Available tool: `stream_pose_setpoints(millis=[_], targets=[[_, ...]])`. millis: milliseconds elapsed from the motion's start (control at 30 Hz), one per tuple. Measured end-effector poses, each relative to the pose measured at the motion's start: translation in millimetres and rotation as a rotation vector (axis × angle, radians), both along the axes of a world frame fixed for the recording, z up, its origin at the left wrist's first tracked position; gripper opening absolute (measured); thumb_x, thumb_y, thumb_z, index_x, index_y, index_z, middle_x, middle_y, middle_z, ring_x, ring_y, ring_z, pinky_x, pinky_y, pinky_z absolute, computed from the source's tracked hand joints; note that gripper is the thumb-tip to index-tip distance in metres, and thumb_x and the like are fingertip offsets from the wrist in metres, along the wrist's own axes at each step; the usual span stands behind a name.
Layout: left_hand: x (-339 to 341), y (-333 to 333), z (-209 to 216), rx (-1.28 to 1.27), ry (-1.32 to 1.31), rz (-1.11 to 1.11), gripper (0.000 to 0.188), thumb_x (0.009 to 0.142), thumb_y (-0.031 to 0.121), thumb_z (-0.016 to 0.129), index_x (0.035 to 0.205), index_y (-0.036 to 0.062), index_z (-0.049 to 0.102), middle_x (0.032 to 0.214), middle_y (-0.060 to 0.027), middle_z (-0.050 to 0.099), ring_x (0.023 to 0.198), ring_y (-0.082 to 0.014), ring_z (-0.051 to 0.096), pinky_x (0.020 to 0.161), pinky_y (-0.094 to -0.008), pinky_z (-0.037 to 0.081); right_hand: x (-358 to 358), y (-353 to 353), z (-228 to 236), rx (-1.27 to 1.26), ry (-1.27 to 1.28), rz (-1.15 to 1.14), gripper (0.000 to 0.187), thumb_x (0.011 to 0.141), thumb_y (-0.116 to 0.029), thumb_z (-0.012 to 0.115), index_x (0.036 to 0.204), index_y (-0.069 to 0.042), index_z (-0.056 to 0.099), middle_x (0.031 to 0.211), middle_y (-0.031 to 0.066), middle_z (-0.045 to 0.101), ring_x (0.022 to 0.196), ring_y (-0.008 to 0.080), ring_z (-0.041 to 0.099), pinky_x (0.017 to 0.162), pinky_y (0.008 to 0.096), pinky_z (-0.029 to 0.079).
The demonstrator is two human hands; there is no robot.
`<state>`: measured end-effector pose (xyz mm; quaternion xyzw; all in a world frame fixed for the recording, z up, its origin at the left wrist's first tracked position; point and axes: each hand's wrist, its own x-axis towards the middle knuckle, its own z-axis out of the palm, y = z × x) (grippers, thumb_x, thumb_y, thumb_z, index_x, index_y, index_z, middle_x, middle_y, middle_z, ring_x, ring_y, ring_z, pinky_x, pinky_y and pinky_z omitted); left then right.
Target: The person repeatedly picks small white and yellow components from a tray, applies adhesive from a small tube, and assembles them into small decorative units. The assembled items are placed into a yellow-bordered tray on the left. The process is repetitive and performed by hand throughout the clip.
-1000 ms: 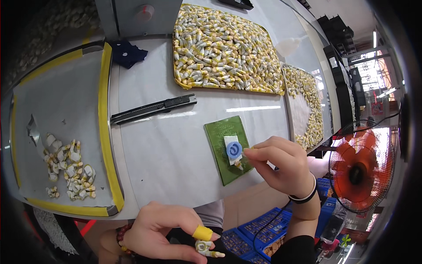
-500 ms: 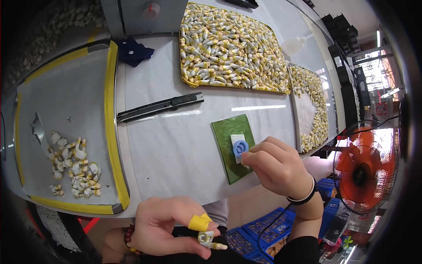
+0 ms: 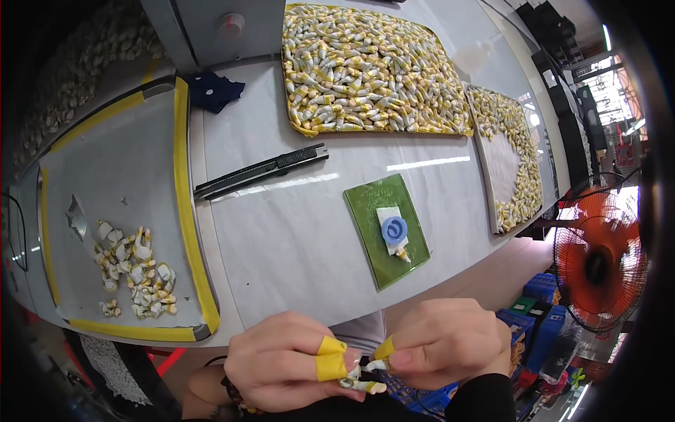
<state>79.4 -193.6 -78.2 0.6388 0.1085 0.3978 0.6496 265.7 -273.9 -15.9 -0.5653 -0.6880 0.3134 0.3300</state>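
Observation:
Low in the view, my left hand [image 3: 285, 362] pinches a small cone-tipped figure piece [image 3: 364, 386], white with a yellow band. Yellow tape wraps some of its fingers. Close beside it, my right hand [image 3: 450, 344], also with yellow tape on a finger, is closed on a small white piece [image 3: 377, 365]; the fingertips of both hands nearly meet. Beyond them lies a green mat [image 3: 365, 257] bearing a white pad [image 3: 383, 212]. On the pad sits a round blue mould-like disc [image 3: 394, 230] with a curved groove, and a small white-and-yellow piece [image 3: 403, 254] touches its near edge.
A large tray of small white-and-yellow pieces [image 3: 373, 70] stands at the back, a partly filled tray [image 3: 497, 172] to its right. A black utility knife [image 3: 264, 169] lies left of the mat. The left tray [image 3: 190, 232] is edged with yellow tape. An orange fan [image 3: 598, 264] stands right.
My right hand has left the blue disc and come down beside my left hand, now with a small white piece in its fingers. The piece at the disc's near edge has come into sight.

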Motion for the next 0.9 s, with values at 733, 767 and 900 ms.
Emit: stream_pose_setpoints(millis=[733,767,900], targets=[[1.5,2.4,6.3,0.222,-0.019,0.048,0.031,0.059,0.008,0.083,0.081,-0.0011,0.063,0.076,-0.0114,0.064,0.061,-0.0215,0.060,0.050,-0.0267,0.050,-0.5,4.9,-8.8,0.184,0.207,0.126,0.018,0.069,0.001,0.073,0.079,0.000,0.058,0.076,0.0138,0.063,0.060,0.0253,0.061,0.052,0.0320,0.052],[1.5,1.2,6.4,0.211,-0.007,0.071,0.031,0.060,0.008,0.083,0.082,-0.0010,0.064,0.076,-0.0113,0.064,0.062,-0.0214,0.060,0.051,-0.0268,0.050,1.1,7.1,-10.3,0.209,0.214,0.146,0.019,0.068,0.000,0.074,0.079,0.000,0.059,0.077,0.0132,0.064,0.060,0.0249,0.061,0.052,0.0316,0.052],[2.5,-1.1,21.8,0.397,0.142,0.151,0.034,0.063,0.003,0.080,0.090,-0.0036,0.061,0.082,-0.0147,0.064,0.070,-0.0234,0.062,0.062,-0.0298,0.050,1.7,8.6,-9.1,0.253,0.209,0.131,0.021,0.068,-0.001,0.075,0.082,-0.001,0.060,0.077,0.0115,0.064,0.061,0.0233,0.061,0.052,0.0296,0.052]])
